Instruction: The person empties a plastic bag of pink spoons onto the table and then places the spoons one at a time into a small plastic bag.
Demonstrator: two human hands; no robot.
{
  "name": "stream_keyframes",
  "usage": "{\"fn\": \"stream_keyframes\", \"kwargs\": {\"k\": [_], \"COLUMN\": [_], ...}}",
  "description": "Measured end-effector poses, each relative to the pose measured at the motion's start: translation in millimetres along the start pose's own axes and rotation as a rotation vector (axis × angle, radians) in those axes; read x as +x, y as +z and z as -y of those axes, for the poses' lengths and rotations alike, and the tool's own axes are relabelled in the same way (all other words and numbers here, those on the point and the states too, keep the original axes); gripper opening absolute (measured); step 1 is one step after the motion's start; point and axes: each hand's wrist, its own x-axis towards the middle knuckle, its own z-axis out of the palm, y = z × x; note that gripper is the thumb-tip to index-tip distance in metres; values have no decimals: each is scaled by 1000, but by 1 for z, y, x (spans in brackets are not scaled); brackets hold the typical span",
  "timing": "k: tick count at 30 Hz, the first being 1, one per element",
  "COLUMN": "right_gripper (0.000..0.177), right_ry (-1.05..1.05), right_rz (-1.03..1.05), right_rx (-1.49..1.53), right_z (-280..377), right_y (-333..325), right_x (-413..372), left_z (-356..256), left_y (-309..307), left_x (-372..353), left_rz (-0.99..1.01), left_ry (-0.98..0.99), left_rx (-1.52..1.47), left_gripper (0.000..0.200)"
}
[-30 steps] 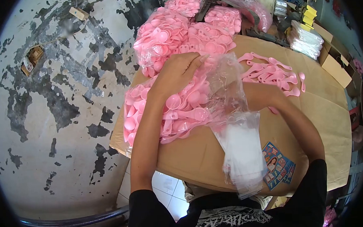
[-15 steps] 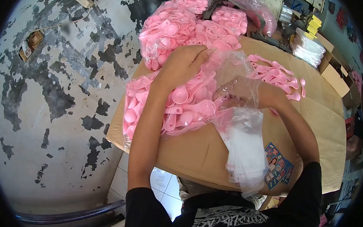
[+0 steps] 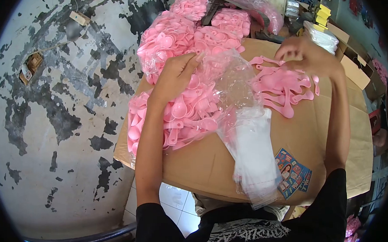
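Note:
My left hand [image 3: 176,76] is closed on the edge of a clear plastic bag [image 3: 233,81], pinching it near the top of its opening. Pink plastic spoons [image 3: 182,106] fill the bag below and around that hand. My right hand [image 3: 309,56], a little blurred, hovers over the far right with its fingers apart and nothing visible in them. Just beneath it lies a loose pile of pink spoons [image 3: 280,83] on the brown-covered table [image 3: 205,160]. A stack of flat clear bags [image 3: 255,153] rests in front of the opened bag.
Bulging bags of pink spoons [image 3: 165,39] stand at the back. Printed cards [image 3: 293,172] lie near the front edge. A cardboard box [image 3: 356,71], a white plastic-wrapped pack [image 3: 321,37] and yellow blocks [image 3: 323,14] are at the back right. A peeling wall [image 3: 72,140] rises on the left.
My right hand has come out of the bag area and moved up and right, over the loose pile. That pile now has more spoons. My left hand keeps its hold on the bag.

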Motion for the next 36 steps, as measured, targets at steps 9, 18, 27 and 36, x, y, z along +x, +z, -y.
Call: {"fn": "stream_keyframes", "kwargs": {"k": [9,18,27,36], "right_gripper": [32,42,32,30], "right_ry": [-23,-346,91,-81], "right_rz": [-705,10,-16,-176], "right_rx": [85,-563,-157,-304], "right_z": [21,38,35,-8], "right_y": [222,127,72,3], "right_x": [100,71,51,-9], "left_z": [-5,7,-7,-2], "left_y": [2,-1,-9,-4], "left_x": [0,-1,0,0], "left_rz": [17,7,63,3], "left_ry": [60,172,-4,61], "left_rx": [37,184,182,107], "left_gripper": [32,26,27,29]}}
